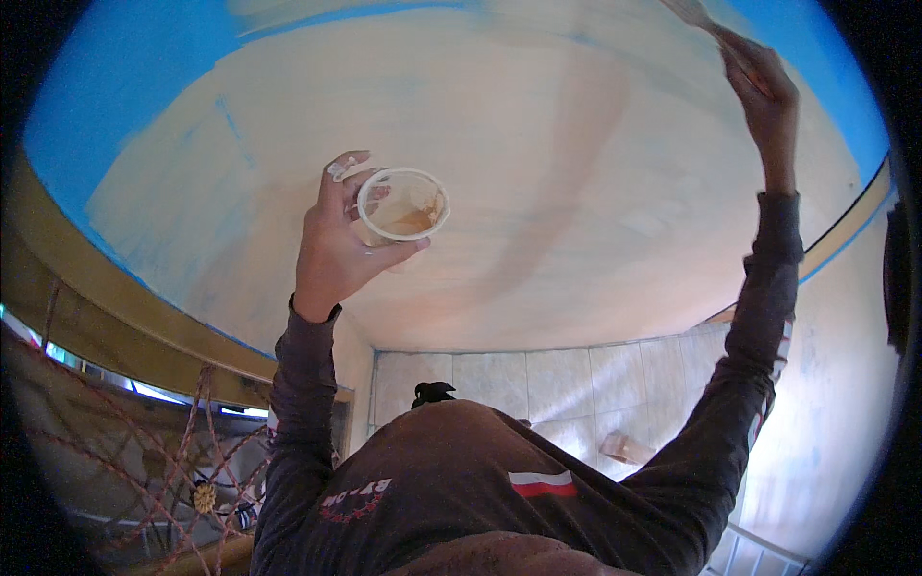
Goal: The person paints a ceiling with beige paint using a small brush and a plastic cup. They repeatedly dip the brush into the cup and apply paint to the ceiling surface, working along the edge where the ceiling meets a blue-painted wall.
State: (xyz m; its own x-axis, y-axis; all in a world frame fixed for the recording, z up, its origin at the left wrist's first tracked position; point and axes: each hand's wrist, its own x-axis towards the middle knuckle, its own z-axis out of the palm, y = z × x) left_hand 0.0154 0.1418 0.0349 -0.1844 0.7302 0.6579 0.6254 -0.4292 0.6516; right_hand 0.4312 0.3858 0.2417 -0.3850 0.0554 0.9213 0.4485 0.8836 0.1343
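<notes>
2 hands up! Left hand clamped round clear cup, white-smeared fingers at its side, tan residue inside. Right hand, high and right of cup, clamped on blurred brush. Cream-coated wall behind cup; blue paint far left of cup.

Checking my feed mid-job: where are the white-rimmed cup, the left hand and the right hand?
white-rimmed cup (411,192): head view, inner wall.
left hand (331,240): head view, middle of the hand.
right hand (765,88): head view, middle of the hand.
</notes>
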